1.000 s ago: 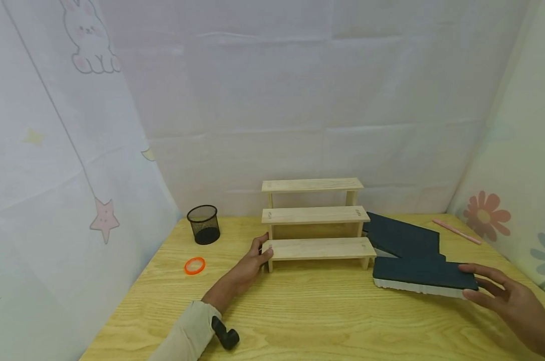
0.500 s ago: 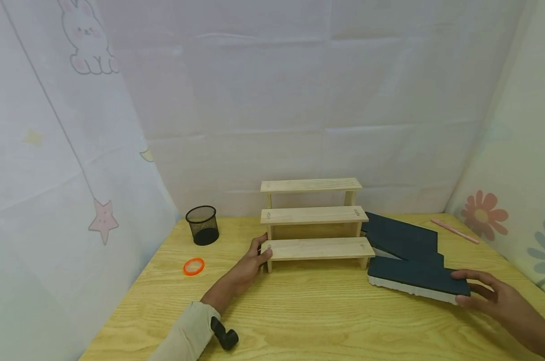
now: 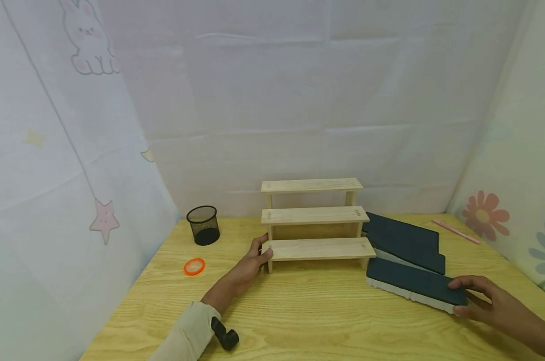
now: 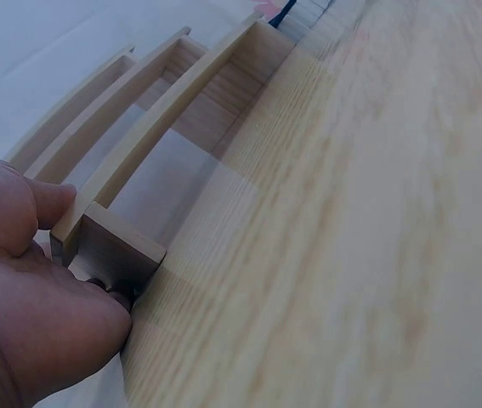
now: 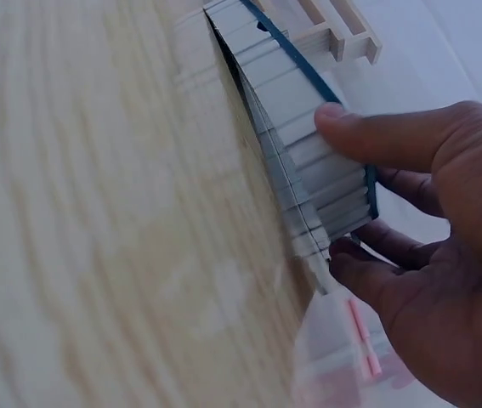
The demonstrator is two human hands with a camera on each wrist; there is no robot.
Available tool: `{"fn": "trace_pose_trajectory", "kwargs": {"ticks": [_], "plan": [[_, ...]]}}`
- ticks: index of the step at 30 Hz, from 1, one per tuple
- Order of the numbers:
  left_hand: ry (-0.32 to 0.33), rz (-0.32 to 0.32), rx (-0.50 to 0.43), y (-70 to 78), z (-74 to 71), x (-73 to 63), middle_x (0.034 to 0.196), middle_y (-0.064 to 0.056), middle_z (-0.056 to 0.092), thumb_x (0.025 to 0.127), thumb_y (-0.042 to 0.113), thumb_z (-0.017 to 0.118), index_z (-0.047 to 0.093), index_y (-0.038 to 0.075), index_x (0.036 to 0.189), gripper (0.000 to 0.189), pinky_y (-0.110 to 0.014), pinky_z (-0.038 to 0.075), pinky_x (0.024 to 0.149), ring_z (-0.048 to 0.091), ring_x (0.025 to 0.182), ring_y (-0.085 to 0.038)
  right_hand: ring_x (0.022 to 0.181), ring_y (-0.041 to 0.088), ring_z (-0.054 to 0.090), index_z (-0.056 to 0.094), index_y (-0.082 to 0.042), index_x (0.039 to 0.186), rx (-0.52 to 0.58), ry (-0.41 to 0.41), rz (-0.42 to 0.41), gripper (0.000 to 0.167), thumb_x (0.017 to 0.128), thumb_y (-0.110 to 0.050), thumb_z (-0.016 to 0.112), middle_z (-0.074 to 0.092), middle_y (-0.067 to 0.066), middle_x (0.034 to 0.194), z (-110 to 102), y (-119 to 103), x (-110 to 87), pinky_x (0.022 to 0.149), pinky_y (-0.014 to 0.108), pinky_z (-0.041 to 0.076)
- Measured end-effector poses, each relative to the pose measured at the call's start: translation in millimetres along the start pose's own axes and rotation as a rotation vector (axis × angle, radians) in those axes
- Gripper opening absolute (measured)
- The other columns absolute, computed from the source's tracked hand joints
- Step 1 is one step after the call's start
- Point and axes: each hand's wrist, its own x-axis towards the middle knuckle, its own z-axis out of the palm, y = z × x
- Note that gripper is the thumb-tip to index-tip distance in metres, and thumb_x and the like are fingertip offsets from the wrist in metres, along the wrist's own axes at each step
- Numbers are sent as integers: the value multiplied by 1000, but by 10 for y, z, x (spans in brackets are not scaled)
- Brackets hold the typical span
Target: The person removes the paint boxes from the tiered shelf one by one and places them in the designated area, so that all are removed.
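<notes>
A three-tier wooden display shelf (image 3: pixel 319 248) stands mid-table. My left hand (image 3: pixel 248 268) grips the left end of its lowest step; the thumb (image 4: pixel 53 204) lies at the board's edge, with other fingers partly hidden behind the leg. To the right of the shelf lies a long dark blue-topped block (image 3: pixel 412 278) with a white ribbed side. My right hand (image 3: pixel 486 302) holds its right end, thumb (image 5: pixel 377 136) against the ribbed side and fingers round the end. Behind it rests another dark blue flat piece (image 3: pixel 403 240), partly hidden by the shelf.
A black mesh pen cup (image 3: pixel 203 225) stands at the back left, with an orange ring (image 3: pixel 194 266) in front of it. A pink stick-like pen (image 3: pixel 456 231) lies at the back right. Patterned white cloth (image 3: pixel 254 100) hangs behind and on both sides of the wooden table (image 3: pixel 308 321).
My right hand has swung the near dark blue block's right end toward me and leftward, baring a white strip along the piece behind. The left hand and shelf have stayed put.
</notes>
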Motion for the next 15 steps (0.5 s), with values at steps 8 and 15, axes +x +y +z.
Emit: {"fn": "trace_pose_trajectory", "kwargs": {"ticks": [8, 15], "plan": [[23, -9, -1, -3, 0, -6, 165, -14, -11, 110, 31, 45, 7, 21, 161, 64, -66, -3, 114, -15, 150, -36, 113, -16, 38, 54, -14, 127, -155, -31, -67, 34, 97, -16, 69, 48, 5, 125, -20, -50, 30, 84, 11, 46], [41, -43, 19, 52, -87, 24, 162, -15, 14, 108, 29, 48, 17, 16, 161, 62, -61, 16, 116, 22, 146, -38, 122, 0, 36, 64, -25, 117, -403, 10, -122, 17, 100, -26, 66, 44, 18, 137, -164, -224, 194, 66, 30, 49]]}}
